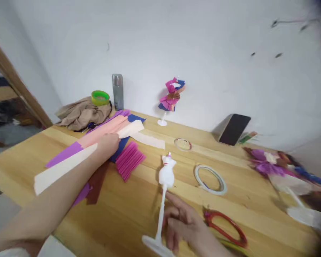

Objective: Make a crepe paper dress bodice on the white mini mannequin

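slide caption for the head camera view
Left hand on a cream paper strip, right hand beside a small white mannequin, above a wooden table.

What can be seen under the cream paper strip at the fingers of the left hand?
Peach paper and dark blue paper show along the edges of the cream paper strip. Whatever lies directly beneath is covered, and the left hand hides more.

- Left arm (56, 205): one, bare, stretched diagonally forward from the lower left.
- Left hand (108, 144): one, at full reach, back upward, fingertips mostly hidden.
- Right forearm (214, 246): one, short length visible, entering from below.
- Right hand (186, 221): one, upper finger (178, 202) extended, others loosely bent.
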A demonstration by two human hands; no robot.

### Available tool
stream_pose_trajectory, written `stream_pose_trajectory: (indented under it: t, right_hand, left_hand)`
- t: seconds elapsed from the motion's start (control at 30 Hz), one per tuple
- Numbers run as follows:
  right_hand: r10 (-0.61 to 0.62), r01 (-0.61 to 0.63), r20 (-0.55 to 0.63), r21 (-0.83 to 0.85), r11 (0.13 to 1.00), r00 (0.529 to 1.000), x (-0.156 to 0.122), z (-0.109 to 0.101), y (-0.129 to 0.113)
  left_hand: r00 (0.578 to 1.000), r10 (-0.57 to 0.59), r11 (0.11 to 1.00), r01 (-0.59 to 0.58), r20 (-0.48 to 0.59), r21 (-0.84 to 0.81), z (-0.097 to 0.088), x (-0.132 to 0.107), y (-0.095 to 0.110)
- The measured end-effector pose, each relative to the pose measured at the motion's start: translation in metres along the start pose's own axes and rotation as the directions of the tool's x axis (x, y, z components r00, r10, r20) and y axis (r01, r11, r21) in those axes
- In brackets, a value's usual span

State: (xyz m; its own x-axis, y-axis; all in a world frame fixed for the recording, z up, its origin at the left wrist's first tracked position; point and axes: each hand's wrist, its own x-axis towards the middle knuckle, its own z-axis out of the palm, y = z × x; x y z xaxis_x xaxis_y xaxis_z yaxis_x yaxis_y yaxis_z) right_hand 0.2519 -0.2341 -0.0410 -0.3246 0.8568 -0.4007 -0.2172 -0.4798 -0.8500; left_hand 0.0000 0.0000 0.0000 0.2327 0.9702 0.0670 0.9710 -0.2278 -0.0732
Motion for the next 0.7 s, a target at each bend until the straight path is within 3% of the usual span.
stream_pose_trajectory:
  t: [0.23, 0.4, 0.57, 0.7]
  right_hand:
    - [0.025, -0.025, 0.057, 0.010, 1.000, 0.998, 0.001, -0.007, 0.005]
    - [0.034, -0.034, 0.060, 0.008, 0.999, 0.998, -0.001, -0.009, 0.003]
    - [0.031, -0.032, 0.058, 0.006, 0.999, 0.998, -0.001, -0.009, 0.004]
    - [0.039, -0.039, 0.068, -0.004, 0.999, 0.997, -0.001, -0.011, 0.007]
  left_hand:
    - [0.999, -0.018, 0.999, 0.017, -0.040, -0.038, -0.019, 0.008, -0.022]
    - [0.985, -0.146, 0.983, 0.134, -0.095, -0.125, -0.035, 0.011, -0.037]
    - [0.943, -0.280, 0.960, 0.271, -0.181, -0.076, -0.044, 0.004, -0.034]
    - [0.949, -0.259, 0.964, 0.265, -0.178, 0.008, -0.037, 0.000, -0.027]
